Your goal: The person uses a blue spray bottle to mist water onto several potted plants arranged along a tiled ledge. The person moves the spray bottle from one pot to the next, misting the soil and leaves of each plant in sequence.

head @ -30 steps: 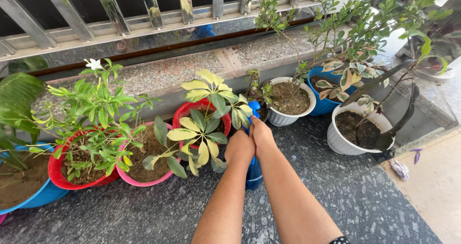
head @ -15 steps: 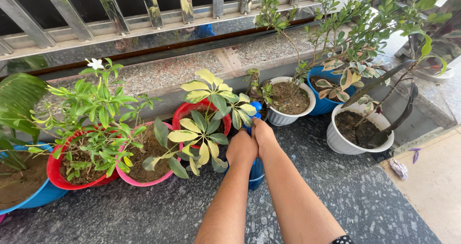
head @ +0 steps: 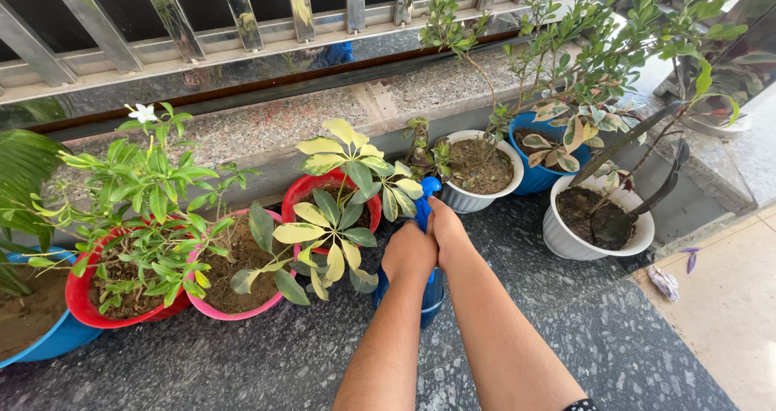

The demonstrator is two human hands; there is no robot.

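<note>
Both of my hands are wrapped around a blue spray bottle (head: 431, 296) held over the dark speckled ledge. My left hand (head: 409, 253) grips its body. My right hand (head: 444, 225) sits on its top, where the blue nozzle (head: 428, 189) sticks out toward a red pot (head: 302, 191) with a yellow-green leafed plant (head: 343, 209). Most of the bottle is hidden behind my hands and forearms.
A row of potted plants lines the ledge: a pink pot (head: 242, 310), a red pot (head: 85, 306) with a white-flowered plant, a blue pot (head: 48, 342), two white pots (head: 465, 197) (head: 566, 241) and another blue pot (head: 537, 177). A metal railing (head: 242, 23) stands behind. Tan floor (head: 727, 314) lies to the right.
The view has shifted slightly left and down. My hands with the bottle stay in front of the red pot, barely moved.
</note>
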